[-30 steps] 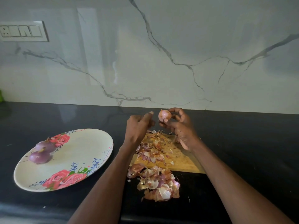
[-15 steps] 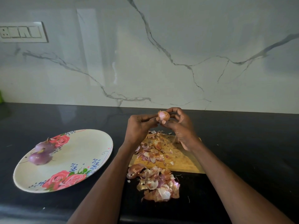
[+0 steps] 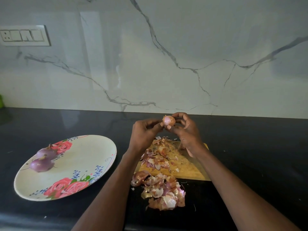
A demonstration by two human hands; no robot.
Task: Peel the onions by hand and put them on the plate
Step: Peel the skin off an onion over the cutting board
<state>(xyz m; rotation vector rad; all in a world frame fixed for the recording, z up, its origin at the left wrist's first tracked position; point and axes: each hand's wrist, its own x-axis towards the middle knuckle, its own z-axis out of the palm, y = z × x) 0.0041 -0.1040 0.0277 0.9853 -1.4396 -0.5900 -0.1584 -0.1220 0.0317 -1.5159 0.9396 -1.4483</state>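
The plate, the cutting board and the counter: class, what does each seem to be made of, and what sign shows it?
Plate: probably melamine or glazed ceramic; smooth cream surface with printed roses.
Cutting board: wood, likely unvarnished; matte yellow-brown with a mottled look.
Counter: polished dark stone, perhaps granite; glossy black, mirroring the wall.

Two onions (image 3: 43,160) on plate (image 3: 93,150), left of board (image 3: 186,167) under peels (image 3: 160,157).
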